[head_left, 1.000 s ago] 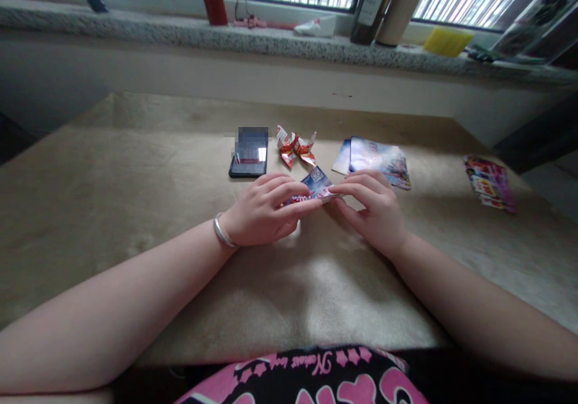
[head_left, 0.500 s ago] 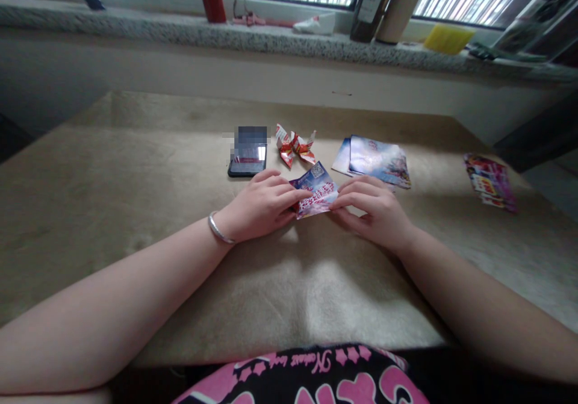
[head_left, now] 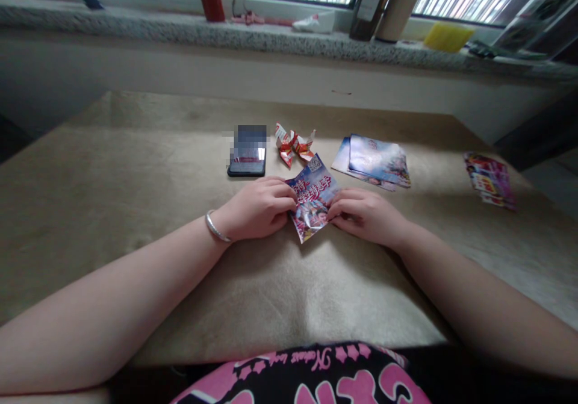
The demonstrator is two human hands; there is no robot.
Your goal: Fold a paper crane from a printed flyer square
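Note:
Between my hands is a creased sheet of printed paper (head_left: 311,194), blue at the top with red lettering and a QR code at its far corner. My left hand (head_left: 264,207) pinches its left edge, fingers curled over it. On the opposite side, my right hand (head_left: 361,212) grips the right edge between thumb and fingers. The sheet lies turned like a diamond, one corner pointing towards me. Just beyond it sits a red-and-white folded paper figure (head_left: 295,145) with pointed tips. Parts of the sheet's side edges are hidden under my fingers.
A phone (head_left: 248,151) lies beyond my left hand. Several printed sheets (head_left: 379,158) are stacked beyond my right hand, and more colourful leaflets (head_left: 490,181) lie at the table's right. A window sill (head_left: 271,37) with a red lighter-like object (head_left: 211,0) and a yellow item (head_left: 448,37) runs behind.
The paper has opened out: its near part, folded up before, now extends towards me and shows a colourful picture. Both hands have shifted slightly towards me along its edges.

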